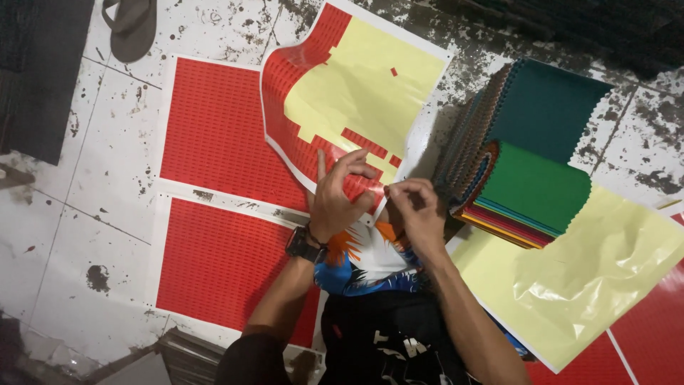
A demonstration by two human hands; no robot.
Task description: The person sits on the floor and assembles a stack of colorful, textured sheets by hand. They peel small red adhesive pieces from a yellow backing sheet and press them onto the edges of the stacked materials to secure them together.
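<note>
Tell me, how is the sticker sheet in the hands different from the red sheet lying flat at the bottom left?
The held sticker sheet is mostly bare yellow backing with red left only along its edge; the flat red sheet is fully red. The held one curls up, pinched by the left hand and right hand; the other lies untouched on the floor. Both have white borders.

Fabric stack (531, 153) right of sticker sheet (349, 100)
</note>
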